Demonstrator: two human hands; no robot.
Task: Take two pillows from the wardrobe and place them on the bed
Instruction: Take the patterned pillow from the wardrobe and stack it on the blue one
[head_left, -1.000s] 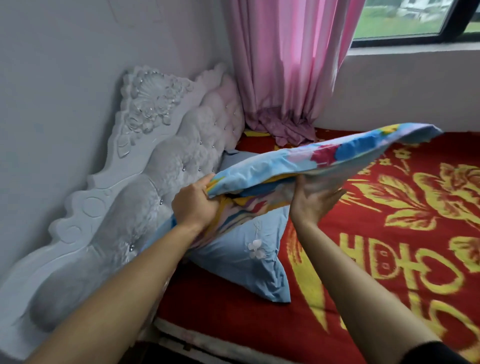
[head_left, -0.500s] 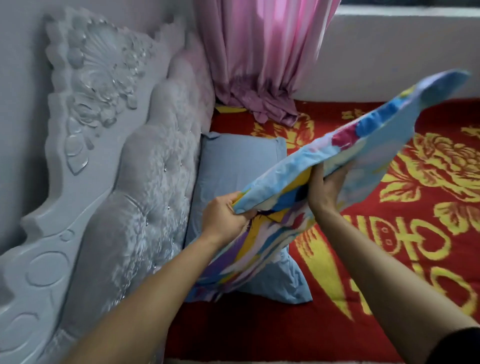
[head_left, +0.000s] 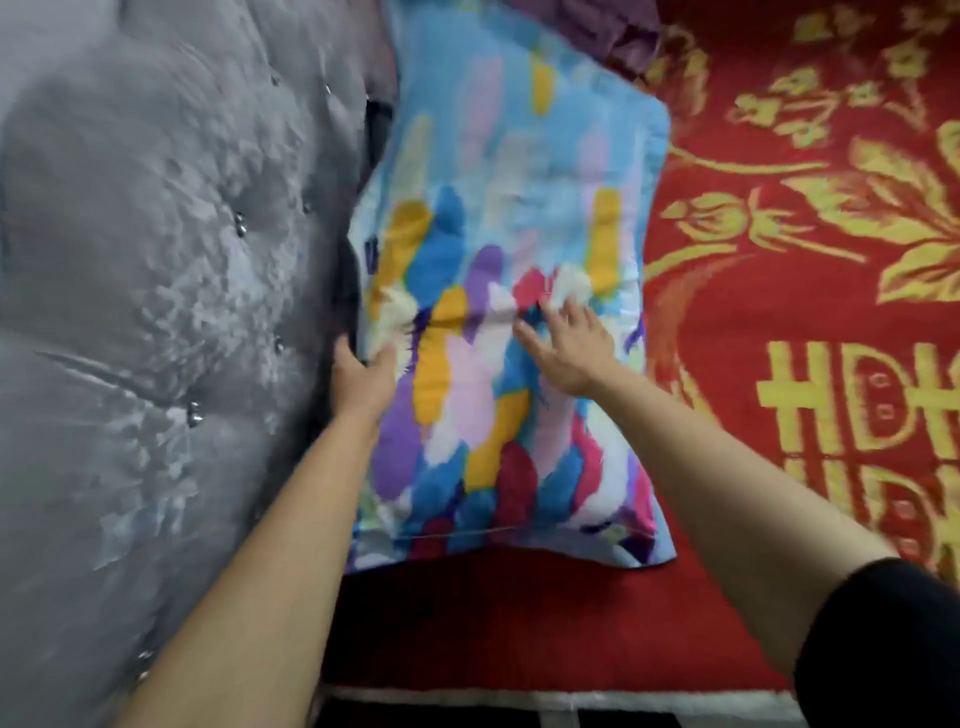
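A multicoloured pillow (head_left: 509, 218) lies flat on the bed (head_left: 779, 322), next to the headboard. It covers the plain blue pillow; only a blue strip (head_left: 660, 551) shows at its near right corner. My left hand (head_left: 363, 379) grips the colourful pillow's left edge, thumb on top, fingers tucked between pillow and headboard. My right hand (head_left: 566, 343) rests flat on the pillow's middle with its fingers spread, holding nothing.
A grey tufted headboard (head_left: 156, 312) with shiny buttons fills the left side. The red bedspread with gold flowers and characters stretches to the right. A fold of dark pink curtain (head_left: 608, 31) touches the bed behind the pillow. The mattress's white front edge (head_left: 519, 699) runs along the bottom.
The colourful pillow came down from mid-air and now lies flat over the blue pillow. My right hand let go of it and opened on top. The view tilted down and closer.
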